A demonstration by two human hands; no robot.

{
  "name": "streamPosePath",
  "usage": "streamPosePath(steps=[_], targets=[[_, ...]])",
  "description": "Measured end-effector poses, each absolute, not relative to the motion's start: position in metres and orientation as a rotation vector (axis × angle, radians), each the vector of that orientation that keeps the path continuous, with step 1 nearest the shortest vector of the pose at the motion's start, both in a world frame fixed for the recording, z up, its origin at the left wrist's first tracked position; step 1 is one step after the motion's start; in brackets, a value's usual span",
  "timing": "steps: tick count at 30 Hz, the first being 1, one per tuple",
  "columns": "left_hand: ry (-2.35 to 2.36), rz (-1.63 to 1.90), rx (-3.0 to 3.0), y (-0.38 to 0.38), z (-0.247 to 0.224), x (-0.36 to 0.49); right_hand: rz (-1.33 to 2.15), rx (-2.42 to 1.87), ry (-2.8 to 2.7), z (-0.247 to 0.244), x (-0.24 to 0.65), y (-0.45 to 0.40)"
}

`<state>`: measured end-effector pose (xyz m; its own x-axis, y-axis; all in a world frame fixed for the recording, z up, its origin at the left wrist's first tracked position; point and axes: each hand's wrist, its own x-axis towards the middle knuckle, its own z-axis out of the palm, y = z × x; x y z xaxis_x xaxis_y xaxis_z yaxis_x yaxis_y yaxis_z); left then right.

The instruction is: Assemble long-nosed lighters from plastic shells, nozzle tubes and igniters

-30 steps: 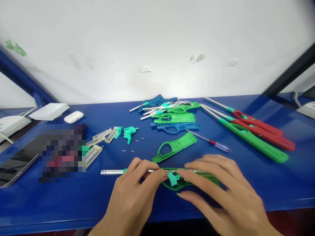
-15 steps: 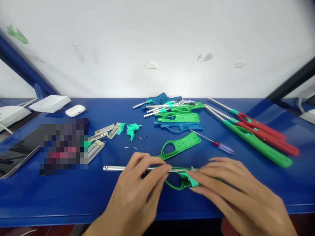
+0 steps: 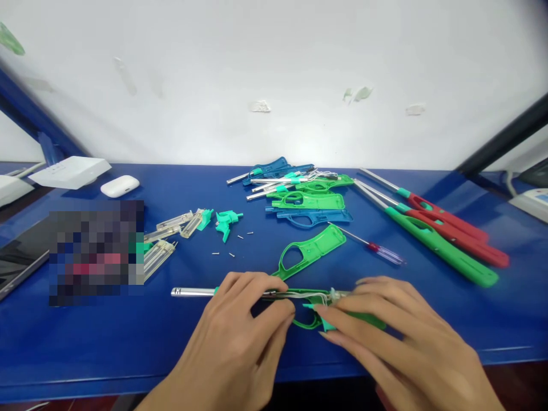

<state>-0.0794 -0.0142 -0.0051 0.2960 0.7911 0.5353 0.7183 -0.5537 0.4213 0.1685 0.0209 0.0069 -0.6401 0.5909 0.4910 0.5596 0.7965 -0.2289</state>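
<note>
My left hand is closed around the front of a long-reach lighter, whose silver metal tube sticks out to the left. The lighter's green half shell lies open, with a finger loop below and white wires running along it. Between thumb and fingers, my right hand pinches a teal trigger at the loop's right side. A pale translucent part sits by its fingertips; the right end of the shell is partly hidden. Just beyond lies a loose green half shell.
A screwdriver lies behind my right hand, and assembled red and green lighters rest at the right. Blue and green shells are piled at the back. Clear tanks, teal triggers and small screws lie left of centre.
The teal trigger in my right fingers has shifted slightly left and turned, and more of the white wires shows. My left hand keeps its hold. The view has moved a little.
</note>
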Motion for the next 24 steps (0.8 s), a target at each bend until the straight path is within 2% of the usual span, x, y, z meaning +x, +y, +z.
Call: streamPosePath(steps=[24], targets=[[1.400,1.115,2.540,-0.011,-0.004,-0.081,0.047,-0.815,-2.378,0.006,0.153,0.027]])
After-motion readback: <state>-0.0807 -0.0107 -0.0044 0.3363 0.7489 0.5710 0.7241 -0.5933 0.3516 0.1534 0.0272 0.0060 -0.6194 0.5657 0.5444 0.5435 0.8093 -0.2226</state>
